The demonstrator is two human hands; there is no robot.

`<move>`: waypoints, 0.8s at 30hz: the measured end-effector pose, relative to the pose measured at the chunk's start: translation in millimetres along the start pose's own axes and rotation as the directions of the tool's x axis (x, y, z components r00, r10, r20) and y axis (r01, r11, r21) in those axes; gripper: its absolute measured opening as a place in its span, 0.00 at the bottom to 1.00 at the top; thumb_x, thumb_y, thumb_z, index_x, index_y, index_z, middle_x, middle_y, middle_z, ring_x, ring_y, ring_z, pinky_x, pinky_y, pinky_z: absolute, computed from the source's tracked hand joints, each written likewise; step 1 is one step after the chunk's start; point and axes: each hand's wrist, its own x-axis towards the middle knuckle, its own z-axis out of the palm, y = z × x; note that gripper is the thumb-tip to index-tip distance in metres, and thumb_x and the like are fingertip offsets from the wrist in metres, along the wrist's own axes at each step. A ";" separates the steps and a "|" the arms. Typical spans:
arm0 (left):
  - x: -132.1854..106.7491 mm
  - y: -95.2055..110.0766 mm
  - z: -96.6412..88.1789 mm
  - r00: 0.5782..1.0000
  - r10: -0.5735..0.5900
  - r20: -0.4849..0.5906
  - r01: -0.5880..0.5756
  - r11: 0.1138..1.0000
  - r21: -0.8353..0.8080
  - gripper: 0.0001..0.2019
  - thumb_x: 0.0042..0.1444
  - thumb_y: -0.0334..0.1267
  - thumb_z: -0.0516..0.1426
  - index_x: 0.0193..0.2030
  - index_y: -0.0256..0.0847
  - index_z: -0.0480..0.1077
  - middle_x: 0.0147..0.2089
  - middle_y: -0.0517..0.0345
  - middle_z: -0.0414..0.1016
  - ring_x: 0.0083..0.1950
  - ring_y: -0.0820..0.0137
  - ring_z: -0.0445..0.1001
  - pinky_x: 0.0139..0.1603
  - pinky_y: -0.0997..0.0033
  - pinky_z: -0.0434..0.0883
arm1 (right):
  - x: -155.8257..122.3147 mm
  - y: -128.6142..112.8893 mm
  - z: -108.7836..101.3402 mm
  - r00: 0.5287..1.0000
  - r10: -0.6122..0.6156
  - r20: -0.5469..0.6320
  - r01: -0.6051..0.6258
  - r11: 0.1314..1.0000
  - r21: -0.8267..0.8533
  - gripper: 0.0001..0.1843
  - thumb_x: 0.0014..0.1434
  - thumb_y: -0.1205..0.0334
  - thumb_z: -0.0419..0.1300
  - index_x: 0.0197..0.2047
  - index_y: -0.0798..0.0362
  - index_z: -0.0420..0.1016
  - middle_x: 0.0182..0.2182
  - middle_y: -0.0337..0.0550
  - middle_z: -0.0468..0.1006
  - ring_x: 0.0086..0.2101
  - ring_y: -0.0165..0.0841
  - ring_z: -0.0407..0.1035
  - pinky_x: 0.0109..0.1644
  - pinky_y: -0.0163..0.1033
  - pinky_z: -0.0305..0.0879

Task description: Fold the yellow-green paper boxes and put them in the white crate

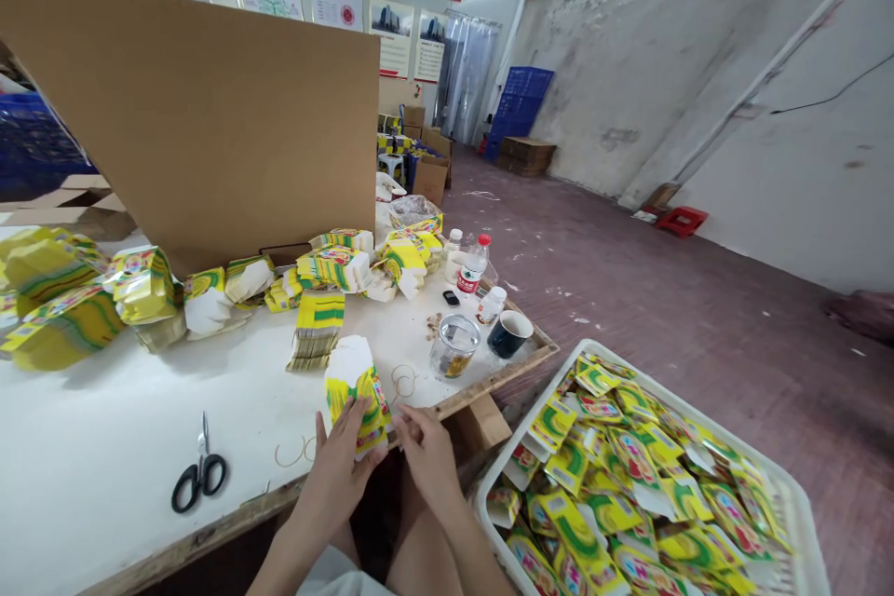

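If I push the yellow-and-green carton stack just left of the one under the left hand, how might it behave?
The carton stack would probably shear apart in layers, since many thin edges show along its near side. It's unlikely to roll, being flat-sided. Those thin edges also suggest light, bendable pieces.

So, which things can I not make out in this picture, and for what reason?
All in the head view:
Part of the yellow carton stack: the left hand covers it.
Whether the right hand pinches anything: its curled fingers hide this.
Behind the cardboard panel: the panel blocks the view.
White crate: loose cartons hide its bottom, the lower edge cuts its near end.
Fine print on the wall poster: too small.
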 end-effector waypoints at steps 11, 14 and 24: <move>2.3 20.0 -12.6 0.970 -0.092 -0.227 0.040 0.974 -0.224 0.26 0.58 0.47 0.57 0.62 0.43 0.62 0.67 0.43 0.65 0.68 0.54 0.63 0.68 0.48 0.59 | 6.8 11.5 17.6 0.994 0.083 -0.070 -0.063 0.967 0.248 0.19 0.55 0.48 0.61 0.37 0.55 0.82 0.35 0.49 0.83 0.35 0.40 0.74 0.41 0.41 0.69; 7.0 26.3 -9.5 0.951 -0.177 -0.254 0.060 0.910 -0.411 0.27 0.56 0.51 0.58 0.59 0.42 0.63 0.65 0.41 0.67 0.65 0.52 0.67 0.63 0.48 0.66 | 0.8 15.0 21.8 0.994 0.105 -0.027 -0.089 0.928 0.362 0.21 0.55 0.44 0.62 0.37 0.55 0.81 0.33 0.47 0.83 0.35 0.41 0.75 0.41 0.42 0.71; 2.2 33.0 -15.7 0.951 -0.276 -0.139 0.137 0.778 -0.613 0.28 0.49 0.53 0.65 0.54 0.42 0.72 0.60 0.45 0.75 0.64 0.52 0.68 0.62 0.56 0.68 | -10.8 6.4 13.3 0.988 0.128 0.086 -0.154 0.824 0.546 0.21 0.50 0.43 0.67 0.33 0.55 0.80 0.30 0.45 0.82 0.34 0.38 0.75 0.42 0.42 0.70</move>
